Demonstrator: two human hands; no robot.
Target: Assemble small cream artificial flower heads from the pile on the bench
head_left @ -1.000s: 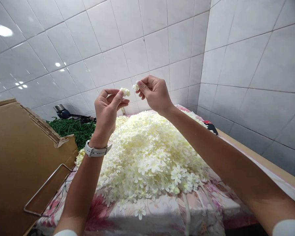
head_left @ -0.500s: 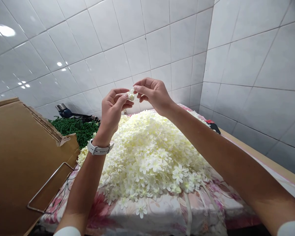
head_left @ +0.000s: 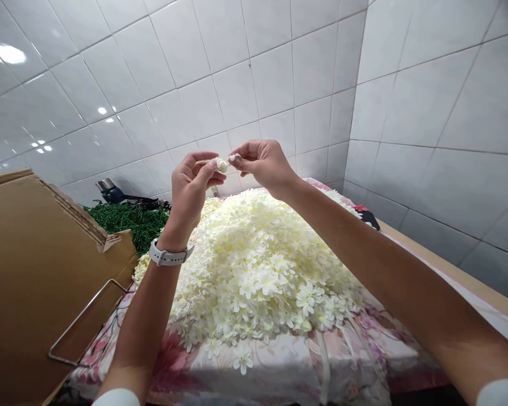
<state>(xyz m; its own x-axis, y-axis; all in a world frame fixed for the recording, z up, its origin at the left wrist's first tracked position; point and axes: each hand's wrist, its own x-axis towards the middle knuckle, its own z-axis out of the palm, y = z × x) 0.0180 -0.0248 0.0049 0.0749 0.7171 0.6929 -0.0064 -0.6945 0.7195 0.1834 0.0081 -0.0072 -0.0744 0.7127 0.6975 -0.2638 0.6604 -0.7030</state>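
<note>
Above the heap of flowers, my left hand (head_left: 191, 181) pinches a small cream-white artificial flower (head_left: 221, 165) between thumb and fingers, its petals bunched together. Close on its right, my right hand (head_left: 266, 164) is closed on a small white petal piece (head_left: 235, 157); whether this piece joins the flower in my left hand I cannot tell. Below both hands spreads a large pile of cream-white artificial flowers (head_left: 262, 259). One loose flower (head_left: 242, 358) lies at the front edge of the cloth.
A floral-patterned cloth (head_left: 288, 361) covers the table. At the left stands a cardboard box (head_left: 46, 270) with a metal wire frame (head_left: 84, 321) by it. Green artificial stems (head_left: 127, 223) lie behind the box, near a dark blue and silver object (head_left: 110, 190). A black object (head_left: 370, 220) sits at the right.
My hands have drawn slightly apart, the left moving a little left. The white petal piece in my right hand now shows a small gap from the flower in my left.
</note>
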